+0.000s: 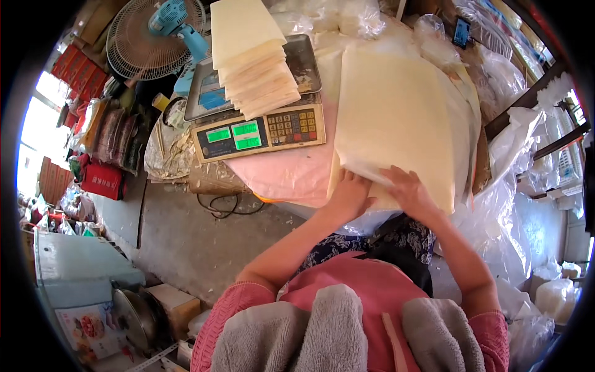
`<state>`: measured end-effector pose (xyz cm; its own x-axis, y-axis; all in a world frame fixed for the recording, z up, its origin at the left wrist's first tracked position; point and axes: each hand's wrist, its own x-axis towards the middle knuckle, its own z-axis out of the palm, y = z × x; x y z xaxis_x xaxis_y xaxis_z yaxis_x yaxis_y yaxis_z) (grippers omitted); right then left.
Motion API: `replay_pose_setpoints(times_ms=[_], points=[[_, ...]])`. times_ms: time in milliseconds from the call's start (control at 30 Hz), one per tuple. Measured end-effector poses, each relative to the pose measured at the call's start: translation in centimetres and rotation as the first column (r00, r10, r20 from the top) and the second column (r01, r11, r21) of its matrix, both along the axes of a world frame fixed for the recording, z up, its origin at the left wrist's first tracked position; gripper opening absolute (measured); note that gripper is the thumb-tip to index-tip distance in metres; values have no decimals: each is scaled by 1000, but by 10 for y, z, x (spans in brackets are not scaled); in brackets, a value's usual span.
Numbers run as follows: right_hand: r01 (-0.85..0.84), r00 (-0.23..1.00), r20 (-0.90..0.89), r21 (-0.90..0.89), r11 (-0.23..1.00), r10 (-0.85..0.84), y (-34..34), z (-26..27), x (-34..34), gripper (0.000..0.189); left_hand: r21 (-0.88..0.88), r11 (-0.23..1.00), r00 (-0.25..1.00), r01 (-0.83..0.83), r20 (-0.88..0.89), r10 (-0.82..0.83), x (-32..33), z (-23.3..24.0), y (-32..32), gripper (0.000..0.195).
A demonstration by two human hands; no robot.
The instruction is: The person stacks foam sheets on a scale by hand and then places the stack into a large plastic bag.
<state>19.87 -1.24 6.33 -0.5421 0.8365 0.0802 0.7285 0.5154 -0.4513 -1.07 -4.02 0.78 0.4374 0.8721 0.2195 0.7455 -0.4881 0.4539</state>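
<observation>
Large pale yellow sheets (393, 107) lie in a flat pile on the work surface before me. My left hand (351, 195) is at the pile's near left corner, its fingers at a lifted, folded edge of the top sheet. My right hand (409, 190) rests on the same near edge, fingertips touching the turned-up part. To the left, a stack of folded pale sheets (255, 65) lies on the metal tray (307, 63) of a digital scale (260, 132) with lit green displays.
A blue fan (174, 23) stands beyond the scale at the left. Clear plastic bags (358, 16) lie along the far edge, and a phone (461, 32) stands at the far right. Plastic sheeting (497, 228) hangs at the right. A cable (223, 207) lies on the floor.
</observation>
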Motion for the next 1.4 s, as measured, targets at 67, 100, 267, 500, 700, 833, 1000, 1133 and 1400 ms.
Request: replay_pose_setpoints(times_ms=[67,100,267,500,700,833,1000,1133,1400], points=[[-14,982,188,69,998,0,41,-53,72,38,100,995,992,-24,-123,36,19,2,-1,59],[152,926,312,214,965,-215,66,-25,76,39,98,995,992,-16,-125,29,19,-2,0,59],[577,816,-377,479,661,-439,83,194,50,23,33,999,996,-11,-92,14,5,-12,0,58],[11,999,-48,568,823,20,-1,119,32,42,-63,998,994,7,-111,-14,0,8,9,60],[-69,991,112,-60,996,75,-54,57,34,37,311,867,778,-389,615,129,-11,40,24,31],[-301,838,-541,-563,769,-68,-38,104,85,35,67,988,881,140,447,-155,-67,11,21,15],[47,845,-470,-409,911,-255,-23,56,188,42,-345,939,753,-8,616,232,-67,9,32,14],[357,698,-406,-517,778,-590,0,22,167,27,-478,864,641,-156,617,457,-44,37,55,19],[748,625,-182,-138,649,-759,52,-28,124,32,158,986,993,-44,-100,60,-4,27,70,65]])
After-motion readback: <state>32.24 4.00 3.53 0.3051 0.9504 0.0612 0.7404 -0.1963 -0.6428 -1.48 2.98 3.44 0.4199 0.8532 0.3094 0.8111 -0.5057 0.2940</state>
